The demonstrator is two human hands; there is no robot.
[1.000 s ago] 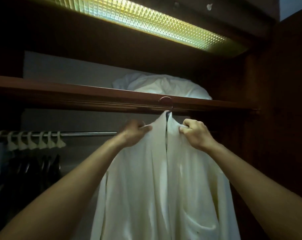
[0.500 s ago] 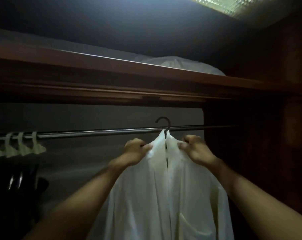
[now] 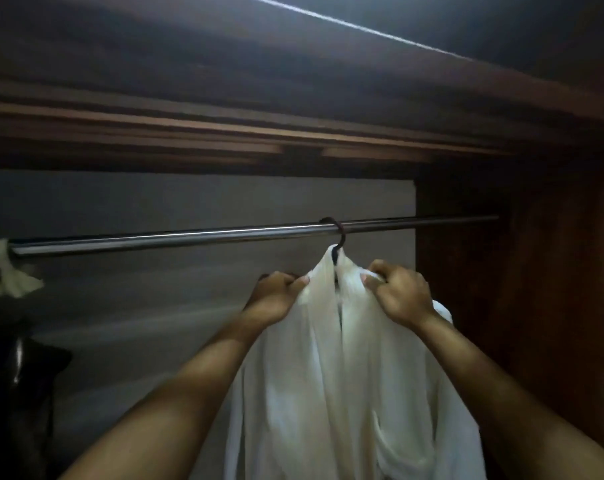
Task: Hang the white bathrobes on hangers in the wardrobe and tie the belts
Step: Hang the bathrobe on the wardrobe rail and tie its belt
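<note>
A white bathrobe hangs in front of me on a hanger whose dark hook sits over the metal wardrobe rail. My left hand grips the robe's left shoulder just below the hook. My right hand grips the right shoulder. The collar edges meet under the hook. A pocket shows low on the robe's right side. The hanger's body is hidden under the cloth, and no belt can be made out.
A wooden shelf runs just above the rail. The dark wooden side wall stands close to the right of the robe. At the far left, a white hanger hook sits on the rail above dark garments.
The hanger hook, held below the shelf edge and then just in front of the rail, now sits over the rail. Both hands kept their grip and moved inward into the wardrobe.
</note>
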